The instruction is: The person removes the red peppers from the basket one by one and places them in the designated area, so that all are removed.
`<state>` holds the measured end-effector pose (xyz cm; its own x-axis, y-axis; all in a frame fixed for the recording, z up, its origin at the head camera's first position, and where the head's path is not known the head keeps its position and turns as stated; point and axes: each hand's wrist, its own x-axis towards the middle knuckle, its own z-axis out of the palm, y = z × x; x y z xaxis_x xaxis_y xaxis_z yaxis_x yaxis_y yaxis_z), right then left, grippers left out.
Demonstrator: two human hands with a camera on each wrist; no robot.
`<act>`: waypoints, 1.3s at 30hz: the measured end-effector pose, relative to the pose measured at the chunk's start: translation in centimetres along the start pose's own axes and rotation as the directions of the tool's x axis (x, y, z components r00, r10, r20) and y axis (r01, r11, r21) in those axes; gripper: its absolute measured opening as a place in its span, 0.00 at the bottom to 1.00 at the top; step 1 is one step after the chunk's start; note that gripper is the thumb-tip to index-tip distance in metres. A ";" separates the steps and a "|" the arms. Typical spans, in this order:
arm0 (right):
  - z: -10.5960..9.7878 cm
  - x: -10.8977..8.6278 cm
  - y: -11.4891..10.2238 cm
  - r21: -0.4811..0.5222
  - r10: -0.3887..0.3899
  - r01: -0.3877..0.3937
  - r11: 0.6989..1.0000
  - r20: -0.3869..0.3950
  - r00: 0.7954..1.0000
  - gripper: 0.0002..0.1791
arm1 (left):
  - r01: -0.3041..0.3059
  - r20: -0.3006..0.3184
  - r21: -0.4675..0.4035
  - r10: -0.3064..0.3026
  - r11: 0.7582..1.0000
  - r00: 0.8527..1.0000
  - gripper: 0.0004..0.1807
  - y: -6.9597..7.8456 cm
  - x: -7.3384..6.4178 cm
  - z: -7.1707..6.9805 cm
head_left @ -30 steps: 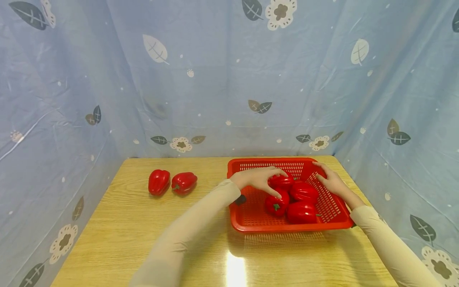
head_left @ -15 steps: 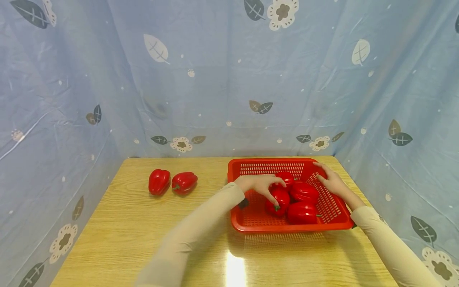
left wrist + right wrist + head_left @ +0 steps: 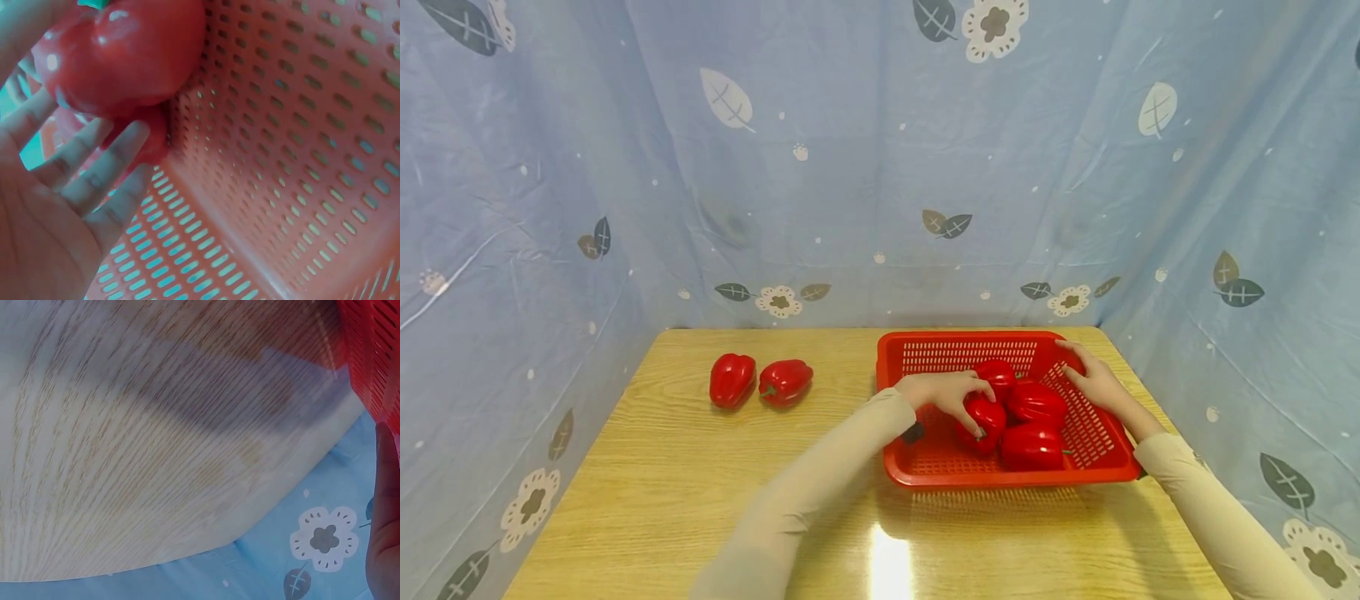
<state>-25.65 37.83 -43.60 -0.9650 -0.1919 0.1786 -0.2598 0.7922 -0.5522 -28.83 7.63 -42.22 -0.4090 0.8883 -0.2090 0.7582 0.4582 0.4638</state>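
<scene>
Looks like just two peppers [image 3: 732, 381] out on the table [image 3: 700, 467] at mid-left and four left in the basket [image 3: 1015, 479] lower right, where the left hand [image 3: 942, 392] pinches one pepper [image 3: 992, 420] and the right hand [image 3: 1099, 387] rests spread against it.

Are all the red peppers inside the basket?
No, two red peppers lie on the table, outside the basket.
</scene>
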 end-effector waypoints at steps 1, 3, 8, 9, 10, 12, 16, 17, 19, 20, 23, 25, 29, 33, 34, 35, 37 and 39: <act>0.0 0.0 0.0 -0.002 -0.002 0.002 1.000 -0.001 1.000 0.26 | -0.005 -0.006 0.005 0.005 1.000 1.000 0.33 0.0 0.0 0.1; 0.1 0.0 0.0 -0.003 -0.005 0.005 1.000 0.001 1.000 0.26 | -0.015 -0.021 0.019 0.016 1.000 1.000 0.32 -0.1 0.2 0.2; 0.1 -0.1 0.0 -0.003 -0.016 0.016 1.000 -0.003 1.000 0.26 | -0.031 -0.040 0.029 0.032 0.999 0.999 0.31 -0.1 0.7 0.5; 0.0 -0.2 -0.1 -0.005 -0.015 0.015 1.000 -0.004 1.000 0.26 | -0.029 -0.038 0.026 0.030 0.999 0.999 0.31 -0.1 0.8 0.5; 0.0 -0.2 -0.1 -0.006 -0.015 0.015 1.000 -0.006 1.000 0.26 | -0.025 -0.036 0.023 0.026 0.999 0.999 0.31 -0.1 0.8 0.6; 0.0 -0.2 -0.2 -0.008 -0.012 0.012 1.000 -0.007 1.000 0.26 | -0.012 -0.032 0.013 0.012 1.000 0.999 0.31 0.0 0.9 0.6; 0.0 -0.3 -0.3 -0.007 -0.011 0.010 1.000 -0.017 1.000 0.26 | 0.001 -0.037 0.019 -0.001 1.000 0.999 0.31 0.1 0.9 0.8; 0.0 -0.3 -0.3 -0.009 -0.012 0.012 1.000 -0.017 1.000 0.26 | 0.002 -0.039 0.025 -0.001 1.000 0.999 0.32 0.1 0.8 0.8; 0.1 -0.3 -0.3 -0.010 -0.015 0.015 1.000 -0.020 1.000 0.26 | -0.005 -0.045 0.037 0.007 0.999 0.999 0.32 0.2 0.7 0.8; 0.1 -0.2 -0.4 -0.012 -0.016 0.015 1.000 -0.020 1.000 0.26 | -0.007 -0.047 0.039 0.009 0.999 0.999 0.32 0.3 0.7 0.8; 0.0 -0.2 -0.4 -0.013 -0.017 0.016 1.000 -0.014 1.000 0.26 | -0.006 -0.047 0.042 0.008 0.999 0.999 0.33 0.4 0.4 0.7; 0.0 -0.3 -0.4 -0.013 -0.015 0.015 1.000 -0.009 1.000 0.26 | -0.005 -0.049 0.035 0.006 0.999 0.999 0.33 0.5 0.2 0.7; 0.0 -0.2 -0.3 -0.018 -0.006 0.006 1.000 -0.001 1.000 0.26 | -0.019 -0.057 0.020 0.020 1.000 0.998 0.33 0.3 0.1 0.7; 0.0 -0.2 -0.2 -0.021 0.001 -0.001 1.000 0.001 1.000 0.26 | -0.036 -0.067 0.005 0.037 0.999 0.997 0.33 0.2 -0.1 0.6; 0.1 -0.2 -0.2 -0.023 0.001 -0.001 1.000 0.001 1.000 0.26 | -0.039 -0.071 0.007 0.039 0.999 0.997 0.33 0.2 -0.2 0.6; 0.0 -0.2 -0.2 -0.024 0.003 -0.003 1.000 0.000 1.000 0.26 | -0.041 -0.077 0.006 0.041 0.999 0.996 0.33 0.2 -0.4 0.5; 0.0 -0.2 -0.2 -0.026 0.004 -0.004 1.000 0.001 1.000 0.26 | -0.049 -0.091 0.005 0.049 0.999 0.995 0.33 0.3 -0.7 0.4; 0.0 -0.2 -0.3 -0.029 0.005 -0.005 1.000 0.000 1.000 0.26 | -0.054 -0.110 -0.003 0.054 0.999 0.992 0.33 0.3 -1.1 0.2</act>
<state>-25.41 37.59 -43.47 -0.9664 -0.1880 0.1753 -0.2536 0.8098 -0.5291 -28.01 6.83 -42.02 -0.4211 0.9028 -0.0878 0.7776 0.4091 0.4775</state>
